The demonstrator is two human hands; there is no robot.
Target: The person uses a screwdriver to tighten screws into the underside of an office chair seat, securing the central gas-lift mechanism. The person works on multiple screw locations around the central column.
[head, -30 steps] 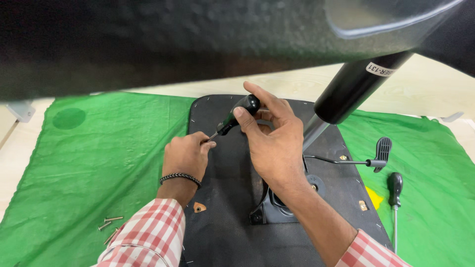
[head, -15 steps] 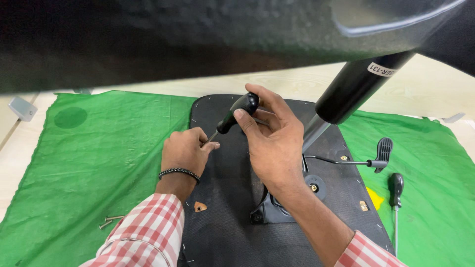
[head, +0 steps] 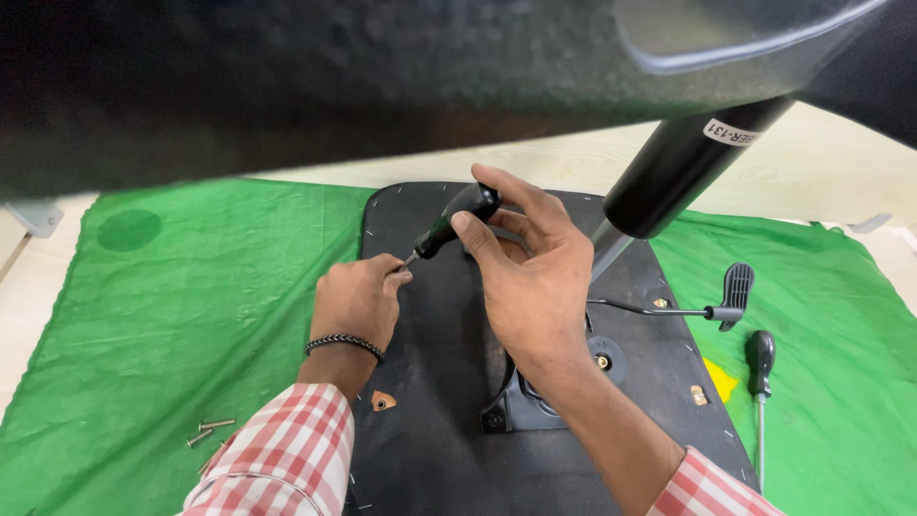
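Head view: right hand [head: 535,277] around tilted screwdriver [head: 457,220].

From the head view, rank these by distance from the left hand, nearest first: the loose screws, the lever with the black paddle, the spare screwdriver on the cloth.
1. Loose screws: below-left of the left hand, on the green cloth.
2. Lever: far right, past the right hand.
3. Spare screwdriver: farthest right, on the cloth.

Two screwdrivers [head: 457,222] [head: 759,382], three loose screws [head: 210,432], one seat base [head: 430,382].
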